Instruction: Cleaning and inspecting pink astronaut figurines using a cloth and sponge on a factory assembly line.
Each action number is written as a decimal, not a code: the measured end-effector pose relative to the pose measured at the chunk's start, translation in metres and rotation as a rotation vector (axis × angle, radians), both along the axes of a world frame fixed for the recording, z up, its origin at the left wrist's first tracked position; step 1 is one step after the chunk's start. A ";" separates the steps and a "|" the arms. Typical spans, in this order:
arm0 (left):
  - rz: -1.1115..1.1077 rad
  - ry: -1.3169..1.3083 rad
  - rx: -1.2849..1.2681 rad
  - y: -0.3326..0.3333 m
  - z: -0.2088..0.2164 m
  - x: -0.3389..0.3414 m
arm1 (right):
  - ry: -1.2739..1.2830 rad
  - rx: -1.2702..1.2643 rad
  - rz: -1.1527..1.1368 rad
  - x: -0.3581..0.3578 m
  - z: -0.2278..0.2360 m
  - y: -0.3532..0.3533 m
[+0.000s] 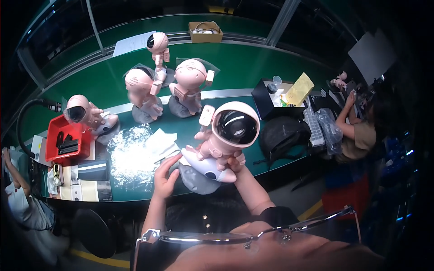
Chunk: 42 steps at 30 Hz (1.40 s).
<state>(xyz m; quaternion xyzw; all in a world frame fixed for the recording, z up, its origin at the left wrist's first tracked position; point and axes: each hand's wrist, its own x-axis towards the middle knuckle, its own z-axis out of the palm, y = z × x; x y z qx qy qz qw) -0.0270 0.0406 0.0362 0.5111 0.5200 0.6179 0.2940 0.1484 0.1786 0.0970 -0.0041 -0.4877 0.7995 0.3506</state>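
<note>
A pink astronaut figurine (220, 143) with a glossy black visor is held up in front of me, tilted. It sits astride a pale rocket on a grey rock-like base (198, 179). My right hand (236, 166) grips it from the right, around the rocket's end, with some fingers hidden behind the figure. At the rocket's other end is my left hand (166, 177), thumb and fingers apart, fingertips beside or lightly touching the tail. Beneath lie crumpled white sheets (162, 143) and shiny clear plastic film (131, 156) on the green table.
Several more astronaut figurines (190, 86) stand behind and to the left. A red bin (68, 137) with black parts is at left. On the right are a black box (275, 101) and a black bag (285, 140). Co-workers sit at both sides, one showing a forearm (346, 113).
</note>
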 end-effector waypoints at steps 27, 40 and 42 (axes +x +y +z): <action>0.064 -0.228 0.189 -0.004 0.001 0.001 | 0.173 -0.306 0.013 -0.025 -0.023 0.004; 0.286 0.975 -0.362 0.035 -0.020 -0.031 | 0.162 0.164 -0.227 -0.031 -0.011 0.011; 0.340 0.919 -0.326 0.038 -0.024 -0.031 | 0.010 0.047 -0.252 -0.024 -0.019 0.019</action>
